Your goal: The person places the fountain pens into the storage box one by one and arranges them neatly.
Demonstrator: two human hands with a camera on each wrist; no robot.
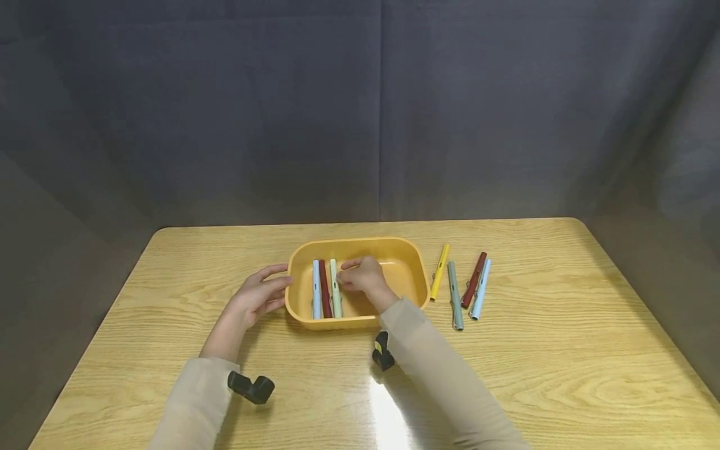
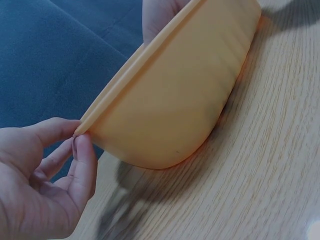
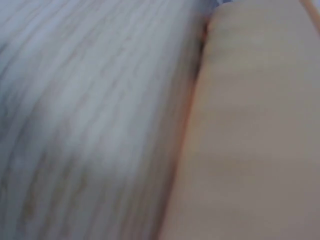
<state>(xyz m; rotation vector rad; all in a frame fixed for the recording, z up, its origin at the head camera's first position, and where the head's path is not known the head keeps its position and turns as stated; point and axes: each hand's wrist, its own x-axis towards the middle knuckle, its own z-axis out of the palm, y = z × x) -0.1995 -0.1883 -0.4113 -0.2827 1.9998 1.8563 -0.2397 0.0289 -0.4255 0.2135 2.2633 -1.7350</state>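
Note:
In the head view, an orange-yellow plastic tray [image 1: 405,275] holds three pens side by side toward its left end: a light blue pen [image 1: 317,290], a dark red pen [image 1: 325,290] and a pale green pen [image 1: 335,294]. My left hand [image 1: 261,292] pinches the tray's left rim; the left wrist view shows thumb and finger on the rim [image 2: 112,95]. Inside the tray, my right hand [image 1: 364,277] is beside the pale green pen, its fingertips close to the pen's right side with the fingers extended. The right wrist view is blurred and shows only the tray's outer wall [image 3: 250,130].
Right of the tray, several pens lie on the wooden table [image 1: 562,350]: a yellow pen [image 1: 440,272], a grey-green pen [image 1: 455,297], another dark red pen [image 1: 474,281] and another light blue pen [image 1: 480,290]. A dark curtain [image 1: 281,125] hangs behind the table.

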